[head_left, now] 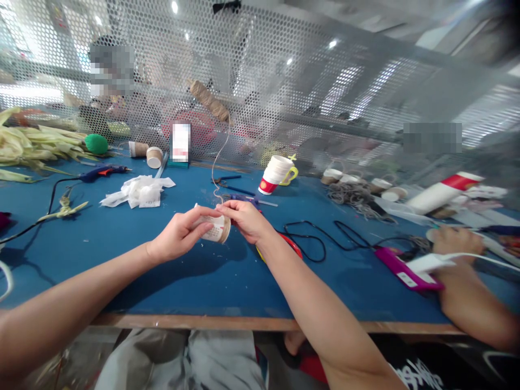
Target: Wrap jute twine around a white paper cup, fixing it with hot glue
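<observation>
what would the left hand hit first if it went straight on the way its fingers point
Probably the right hand, just beyond the small paper cup that the left hand holds, though exact depth is unclear.

Pretty messy blue tabletop (pixel 85 222) tbh. I see a pile of pale corn husks (pixel 24 143) at one end with a green ball (pixel 96 143) right beside it, a blue glue gun (pixel 94 175) near some crumpled white stuff (pixel 142 190), a stack of white cups (pixel 276 170) and a purple power strip (pixel 390 262).
</observation>
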Motion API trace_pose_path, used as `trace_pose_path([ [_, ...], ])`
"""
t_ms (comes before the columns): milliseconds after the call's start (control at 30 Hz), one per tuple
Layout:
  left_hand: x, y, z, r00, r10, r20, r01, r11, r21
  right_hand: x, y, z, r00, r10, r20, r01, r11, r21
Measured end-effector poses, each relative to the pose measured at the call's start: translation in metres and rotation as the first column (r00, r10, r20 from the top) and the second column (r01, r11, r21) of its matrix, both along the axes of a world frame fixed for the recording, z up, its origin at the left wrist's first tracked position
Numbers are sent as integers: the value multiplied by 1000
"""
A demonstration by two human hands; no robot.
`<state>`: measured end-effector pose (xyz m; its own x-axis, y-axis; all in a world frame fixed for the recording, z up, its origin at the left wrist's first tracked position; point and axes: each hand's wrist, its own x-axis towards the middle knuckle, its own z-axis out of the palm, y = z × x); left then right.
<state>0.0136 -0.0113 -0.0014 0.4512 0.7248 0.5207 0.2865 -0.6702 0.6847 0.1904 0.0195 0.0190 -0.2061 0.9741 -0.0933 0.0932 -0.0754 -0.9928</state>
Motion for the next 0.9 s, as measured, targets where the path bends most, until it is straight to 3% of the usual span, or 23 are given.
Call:
trace_pose_path([
  [467, 1, -1, -1, 1000, -2, 10, 2, 998, 65, -1, 0, -1, 996, 52, -74, -61, 991, -121],
  [600, 1, -1, 1, 999, -3, 33, 0, 998, 69, 1, 5, -5, 1000, 20, 23, -19, 999, -43],
  [767, -1, 4, 1, 996, 56, 71, -61, 996, 66, 11, 2, 11, 980, -162, 114, 147, 981, 125],
  [900, -2, 7, -1, 992, 101, 76, -105, 993, 46, 12, -16, 23, 988, 101, 118, -108, 993, 50],
])
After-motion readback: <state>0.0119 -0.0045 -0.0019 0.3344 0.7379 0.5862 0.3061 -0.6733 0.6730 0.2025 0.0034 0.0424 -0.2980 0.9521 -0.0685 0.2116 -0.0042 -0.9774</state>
